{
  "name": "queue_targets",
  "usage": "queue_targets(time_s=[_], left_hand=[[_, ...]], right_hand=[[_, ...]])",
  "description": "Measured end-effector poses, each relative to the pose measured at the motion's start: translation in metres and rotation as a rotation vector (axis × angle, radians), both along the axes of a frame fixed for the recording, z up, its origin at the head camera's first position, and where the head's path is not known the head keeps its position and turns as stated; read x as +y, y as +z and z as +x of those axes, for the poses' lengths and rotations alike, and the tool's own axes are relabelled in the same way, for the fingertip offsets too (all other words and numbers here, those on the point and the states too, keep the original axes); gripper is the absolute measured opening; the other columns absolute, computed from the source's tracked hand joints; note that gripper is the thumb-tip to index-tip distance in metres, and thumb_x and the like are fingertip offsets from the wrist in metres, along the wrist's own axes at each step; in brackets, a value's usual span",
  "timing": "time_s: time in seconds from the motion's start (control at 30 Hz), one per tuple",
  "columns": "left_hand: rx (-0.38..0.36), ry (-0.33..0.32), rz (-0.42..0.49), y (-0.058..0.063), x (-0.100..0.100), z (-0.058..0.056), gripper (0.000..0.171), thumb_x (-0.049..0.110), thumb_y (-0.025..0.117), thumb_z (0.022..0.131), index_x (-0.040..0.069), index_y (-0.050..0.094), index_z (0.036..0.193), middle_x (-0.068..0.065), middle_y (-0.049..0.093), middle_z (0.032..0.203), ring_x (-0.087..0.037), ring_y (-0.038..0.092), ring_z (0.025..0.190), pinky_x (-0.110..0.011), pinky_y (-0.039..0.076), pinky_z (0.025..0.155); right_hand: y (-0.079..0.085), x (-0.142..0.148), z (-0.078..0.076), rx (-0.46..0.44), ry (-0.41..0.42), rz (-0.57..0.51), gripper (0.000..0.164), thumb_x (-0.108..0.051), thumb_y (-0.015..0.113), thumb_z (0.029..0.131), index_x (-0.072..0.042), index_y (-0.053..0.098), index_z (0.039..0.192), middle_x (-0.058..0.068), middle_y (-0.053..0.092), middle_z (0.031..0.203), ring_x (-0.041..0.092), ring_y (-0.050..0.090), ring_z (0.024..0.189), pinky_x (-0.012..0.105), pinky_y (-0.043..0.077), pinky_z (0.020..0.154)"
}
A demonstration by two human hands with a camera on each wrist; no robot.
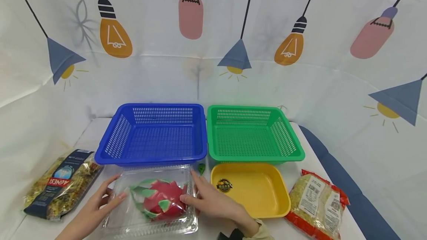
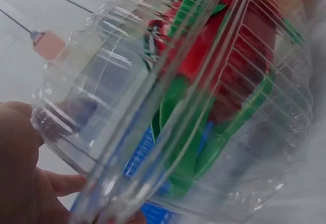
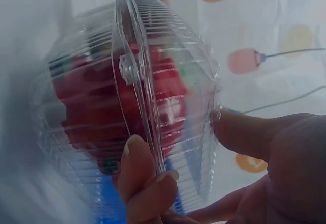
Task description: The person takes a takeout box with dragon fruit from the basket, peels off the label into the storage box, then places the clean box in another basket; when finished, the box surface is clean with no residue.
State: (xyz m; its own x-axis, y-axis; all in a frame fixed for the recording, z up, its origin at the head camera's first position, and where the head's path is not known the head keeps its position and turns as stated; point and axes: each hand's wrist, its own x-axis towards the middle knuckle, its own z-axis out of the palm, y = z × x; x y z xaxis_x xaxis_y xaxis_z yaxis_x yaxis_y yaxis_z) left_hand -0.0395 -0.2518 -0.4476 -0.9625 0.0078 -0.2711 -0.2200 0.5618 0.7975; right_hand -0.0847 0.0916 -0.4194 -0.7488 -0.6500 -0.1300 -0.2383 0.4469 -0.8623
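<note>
A clear plastic clamshell box (image 1: 116, 216) lies with its lid down at the front of the table. Through the lid shows a dragon fruit (image 1: 164, 199), red with green scales. My left hand (image 1: 98, 205) grips the left side of the box, thumb on the lid. On the right side, my right hand (image 1: 213, 200) holds the box; in the right wrist view its fingers (image 3: 147, 178) lie along the rim and the thumb touches the lid. Some left fingertips are hidden behind the plastic in the left wrist view.
Behind the box stand a blue basket (image 1: 163, 160) and a green basket (image 1: 257, 157). A yellow tray (image 1: 260, 195) is at the right, beside a red-edged grain bag (image 1: 317, 205). A pasta bag (image 1: 63, 184) lies at the left. One small green piece (image 1: 201, 168) lies near the box.
</note>
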Motion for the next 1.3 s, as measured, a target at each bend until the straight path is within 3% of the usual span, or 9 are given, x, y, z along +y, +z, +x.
queue_targets(time_s=[0.1,0.27,0.6,0.73,0.87,0.97,1.07,1.2,1.3], left_hand=[[-0.015,-0.007,0.01,0.007,-0.001,0.002,0.068,0.032,0.054,0.104,0.006,0.016,0.155,-0.008,0.042,0.095,-0.011,0.051,0.08,-0.028,0.042,0.064],[-0.06,-0.042,0.041,0.019,0.002,0.004,0.072,0.032,0.052,0.105,0.005,0.01,0.157,-0.012,0.04,0.103,-0.023,0.053,0.1,-0.029,0.047,0.071],[0.012,-0.037,0.094,0.047,0.031,0.008,0.078,0.03,0.058,0.102,0.017,0.008,0.161,-0.014,0.043,0.11,-0.013,0.057,0.094,-0.03,0.05,0.068],[0.013,-0.049,0.127,0.057,0.044,0.006,0.081,0.032,0.06,0.101,0.022,0.006,0.162,-0.017,0.04,0.118,-0.03,0.056,0.113,-0.03,0.052,0.071],[0.063,-0.049,0.198,0.064,0.059,0.001,0.08,0.03,0.061,0.101,0.026,0.009,0.161,-0.015,0.034,0.127,-0.044,0.043,0.129,-0.03,0.053,0.076],[0.127,-0.048,0.243,0.067,0.07,-0.004,0.076,0.027,0.062,0.1,0.028,0.015,0.16,-0.012,0.032,0.127,-0.037,0.043,0.125,-0.027,0.05,0.077],[0.203,-0.046,0.263,0.068,0.08,-0.01,0.07,0.023,0.062,0.1,0.026,0.023,0.158,-0.01,0.034,0.119,-0.022,0.047,0.115,-0.025,0.045,0.076],[0.276,-0.037,0.308,0.069,0.093,-0.019,0.064,0.02,0.063,0.1,0.021,0.031,0.155,-0.008,0.037,0.114,-0.009,0.049,0.104,-0.023,0.042,0.076],[0.295,-0.031,0.348,0.07,0.102,-0.026,0.061,0.02,0.062,0.1,0.018,0.034,0.153,-0.008,0.038,0.113,-0.01,0.05,0.106,-0.022,0.043,0.079]], right_hand=[[0.01,0.006,0.002,-0.084,0.007,-0.068,0.091,-0.04,0.065,0.097,-0.021,0.004,0.162,0.003,0.051,0.108,0.008,0.062,0.066,0.025,0.053,0.063],[0.02,0.017,0.003,-0.13,0.019,-0.126,0.091,-0.036,0.068,0.095,-0.025,0.007,0.162,0.004,0.051,0.109,0.012,0.064,0.062,0.031,0.056,0.062],[0.038,0.05,-0.005,-0.126,0.007,-0.122,0.086,-0.039,0.067,0.096,-0.028,0.012,0.161,0.005,0.051,0.11,0.012,0.061,0.065,0.027,0.053,0.063],[0.046,0.066,-0.006,-0.159,-0.012,-0.17,0.081,-0.034,0.065,0.098,-0.026,0.015,0.161,0.01,0.049,0.106,0.017,0.061,0.066,0.028,0.052,0.063],[0.052,0.081,-0.008,-0.145,-0.048,-0.194,0.077,-0.031,0.063,0.099,-0.022,0.017,0.161,0.009,0.057,0.092,0.024,0.061,0.065,0.026,0.051,0.063],[0.055,0.091,-0.009,-0.104,-0.088,-0.18,0.076,-0.029,0.062,0.1,-0.022,0.018,0.161,0.008,0.06,0.08,0.027,0.061,0.066,0.026,0.05,0.063],[0.058,0.099,-0.011,-0.076,-0.131,-0.163,0.074,-0.029,0.061,0.1,-0.022,0.018,0.161,0.01,0.06,0.08,0.022,0.061,0.067,0.026,0.049,0.063],[0.06,0.107,-0.013,-0.054,-0.183,-0.171,0.072,-0.028,0.06,0.101,-0.019,0.02,0.161,0.017,0.054,0.11,0.016,0.06,0.069,0.029,0.052,0.066],[0.06,0.113,-0.016,-0.041,-0.208,-0.201,0.071,-0.025,0.059,0.101,-0.016,0.021,0.16,0.02,0.04,0.127,0.016,0.059,0.069,0.031,0.053,0.067]])
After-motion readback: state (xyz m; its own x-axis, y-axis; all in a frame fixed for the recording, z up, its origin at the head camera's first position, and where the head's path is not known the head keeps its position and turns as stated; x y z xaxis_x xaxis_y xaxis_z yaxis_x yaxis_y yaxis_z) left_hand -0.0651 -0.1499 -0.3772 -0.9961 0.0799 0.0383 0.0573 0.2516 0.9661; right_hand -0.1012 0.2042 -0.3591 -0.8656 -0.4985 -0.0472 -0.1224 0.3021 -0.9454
